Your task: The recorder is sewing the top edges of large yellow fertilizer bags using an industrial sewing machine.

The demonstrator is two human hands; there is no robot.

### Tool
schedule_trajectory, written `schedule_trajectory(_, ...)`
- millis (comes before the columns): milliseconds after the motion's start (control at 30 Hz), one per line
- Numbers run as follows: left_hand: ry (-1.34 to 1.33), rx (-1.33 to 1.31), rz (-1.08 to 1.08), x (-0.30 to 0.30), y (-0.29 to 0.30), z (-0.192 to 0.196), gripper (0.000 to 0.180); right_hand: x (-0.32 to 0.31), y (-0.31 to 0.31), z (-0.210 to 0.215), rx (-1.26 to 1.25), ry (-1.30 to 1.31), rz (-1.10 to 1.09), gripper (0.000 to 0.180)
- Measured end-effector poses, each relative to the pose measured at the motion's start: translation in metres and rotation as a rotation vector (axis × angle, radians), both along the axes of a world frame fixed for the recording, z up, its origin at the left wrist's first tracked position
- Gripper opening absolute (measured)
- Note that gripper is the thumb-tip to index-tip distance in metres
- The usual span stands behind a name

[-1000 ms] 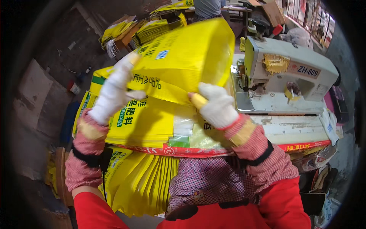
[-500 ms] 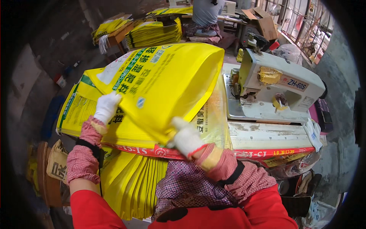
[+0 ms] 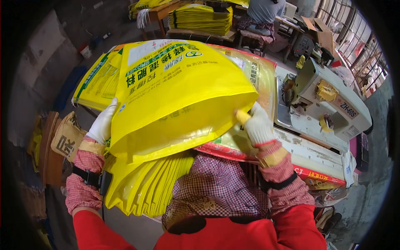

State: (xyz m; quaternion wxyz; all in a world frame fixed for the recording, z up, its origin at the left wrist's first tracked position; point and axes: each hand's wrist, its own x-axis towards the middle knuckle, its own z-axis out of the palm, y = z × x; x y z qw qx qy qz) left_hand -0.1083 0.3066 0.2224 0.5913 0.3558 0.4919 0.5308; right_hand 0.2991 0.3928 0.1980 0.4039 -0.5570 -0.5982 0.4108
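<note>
A large yellow woven sack (image 3: 187,96) with dark and green print spreads out in front of me, its mouth gaping toward my body. My left hand (image 3: 105,123), in a white glove, is closed on the sack's left edge, its fingers partly hidden. At the right corner of the mouth, my right hand (image 3: 259,127) grips the rim, with yellow wrapping on one of its digits. Beneath lies a stack of yellow sacks (image 3: 93,81), showing at the left. More folded yellow sacks (image 3: 152,183) hang in a fan near my lap.
A pale industrial sewing machine (image 3: 329,98) stands on the worktable (image 3: 308,148) at right. A clear and red plastic sheet (image 3: 262,77) covers part of the table. Farther back, a person (image 3: 264,18) sits beside a bundled sack pile (image 3: 200,21). A brown printed bag (image 3: 66,137) is at left.
The sack has swung round so its mouth faces me and opens wider. My right hand has moved right and farther away; my left has shifted slightly left along the edge. My view has turned left.
</note>
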Motion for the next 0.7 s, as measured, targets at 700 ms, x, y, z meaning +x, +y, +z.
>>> schedule_trajectory(700, 0.249, -0.041, -0.047, 0.091, -0.086, -0.061, 0.032, -0.001, -0.025, -0.026, 0.474, -0.933, 0.177, 0.017)
